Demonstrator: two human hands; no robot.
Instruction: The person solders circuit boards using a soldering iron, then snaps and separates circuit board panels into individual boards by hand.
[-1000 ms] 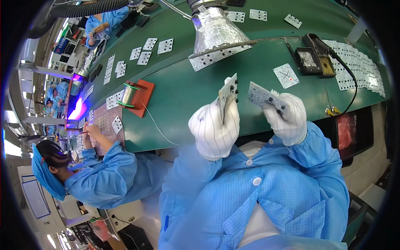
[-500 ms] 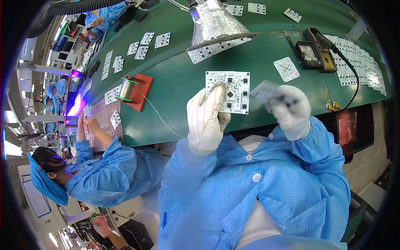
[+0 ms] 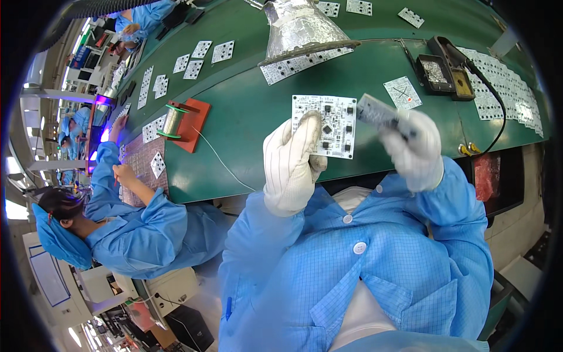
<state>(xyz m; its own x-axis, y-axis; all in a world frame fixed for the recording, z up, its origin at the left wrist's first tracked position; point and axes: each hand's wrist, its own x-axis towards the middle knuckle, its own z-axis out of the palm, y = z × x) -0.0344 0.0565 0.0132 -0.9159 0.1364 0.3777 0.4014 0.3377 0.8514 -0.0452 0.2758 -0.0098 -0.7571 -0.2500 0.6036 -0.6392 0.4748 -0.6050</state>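
Note:
My left hand [image 3: 290, 164], in a white striped glove with a soiled thumb, is closed on a white square circuit board [image 3: 337, 132]. The board stands nearly upright, its face with black components toward me and the thumb pressed on its left part. Just to the right, my right hand [image 3: 413, 152], also gloved, is closed on a second circuit board [image 3: 376, 111]. That one is tilted and smeared by motion, with dark parts near the fingers. Its near edge comes close to the first board; whether they touch I cannot tell.
A foil-covered hood [image 3: 305, 29] stands over a board strip. A solder wire spool [image 3: 173, 121] on a red stand is at left. A marked board [image 3: 403, 92], a soldering iron holder [image 3: 448, 70] and stacked board panels [image 3: 504, 94] lie at right. A co-worker [image 3: 129, 223] sits at left.
My right hand has swung its board slightly and shifted a little. The left-hand board is slightly higher and further right. The co-worker's one arm has reached farther out.

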